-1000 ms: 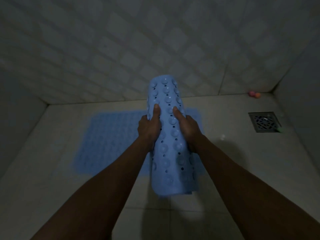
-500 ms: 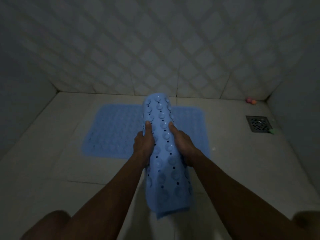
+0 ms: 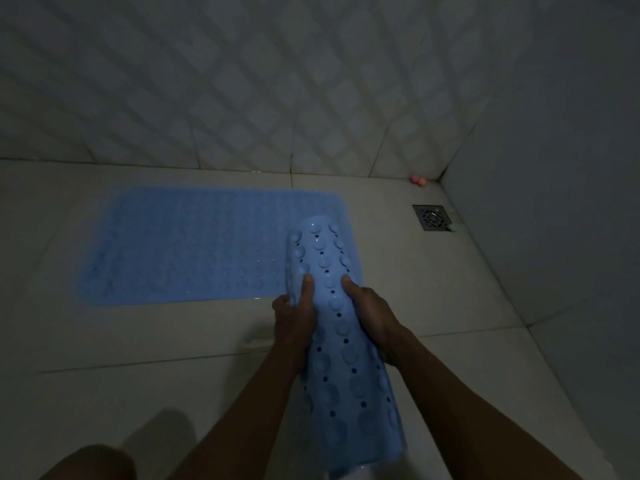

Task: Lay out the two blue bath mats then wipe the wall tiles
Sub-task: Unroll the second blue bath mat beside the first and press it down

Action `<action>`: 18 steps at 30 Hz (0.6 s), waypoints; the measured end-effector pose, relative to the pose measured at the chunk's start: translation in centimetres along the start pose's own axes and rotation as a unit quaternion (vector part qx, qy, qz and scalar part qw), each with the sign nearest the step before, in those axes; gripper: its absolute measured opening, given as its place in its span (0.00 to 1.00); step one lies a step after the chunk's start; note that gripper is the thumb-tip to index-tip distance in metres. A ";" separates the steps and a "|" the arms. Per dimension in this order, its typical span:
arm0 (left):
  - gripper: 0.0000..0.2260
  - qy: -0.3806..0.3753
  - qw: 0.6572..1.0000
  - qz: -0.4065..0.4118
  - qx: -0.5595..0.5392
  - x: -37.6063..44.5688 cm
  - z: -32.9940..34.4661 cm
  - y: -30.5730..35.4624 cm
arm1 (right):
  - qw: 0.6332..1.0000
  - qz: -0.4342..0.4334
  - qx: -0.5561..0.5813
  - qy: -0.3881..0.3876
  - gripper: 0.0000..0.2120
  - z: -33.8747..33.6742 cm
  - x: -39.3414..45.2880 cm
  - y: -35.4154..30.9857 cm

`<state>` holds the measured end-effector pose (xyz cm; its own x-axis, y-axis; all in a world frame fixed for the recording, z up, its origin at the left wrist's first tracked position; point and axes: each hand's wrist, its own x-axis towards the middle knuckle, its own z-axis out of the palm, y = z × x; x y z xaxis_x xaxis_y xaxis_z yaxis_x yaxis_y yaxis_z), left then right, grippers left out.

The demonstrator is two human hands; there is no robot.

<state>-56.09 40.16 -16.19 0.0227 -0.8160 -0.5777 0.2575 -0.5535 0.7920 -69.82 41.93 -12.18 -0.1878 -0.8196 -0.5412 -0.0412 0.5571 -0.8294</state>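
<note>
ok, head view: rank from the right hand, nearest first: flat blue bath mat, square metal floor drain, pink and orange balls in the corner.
1. Flat blue bath mat: on the floor just left of and beyond the right hand.
2. Square metal floor drain: beyond, to the right.
3. Pink and orange balls: far corner, past the drain.

Dim room, pale tiled floor (image 3: 138, 393). Diamond-pattern wall tiles (image 3: 277, 98) across top of frame. Square metal floor drain (image 3: 432, 217) right, near corner.
</note>
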 end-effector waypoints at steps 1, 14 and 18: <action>0.48 0.017 1.000 0.009 -0.008 -0.1 0.5 -0.8 | 1.000 -0.006 0.008 -0.010 0.38 -0.8 0.2 0.6; 0.52 -0.022 0.988 -0.072 0.136 1.3 7.5 -13.3 | 0.999 -0.009 0.006 0.040 0.34 -9.5 0.2 9.7; 0.34 -0.065 0.993 -0.072 0.063 -1.8 10.0 -14.0 | 0.991 -0.033 -0.099 0.090 0.36 -12.1 -1.3 10.2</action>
<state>-69.41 47.70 -24.23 -0.1318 -0.7376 -0.6623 0.1264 -0.6752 0.7267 -81.84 50.30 -18.27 -0.3496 -0.8277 -0.4390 -0.2467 0.5334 -0.8091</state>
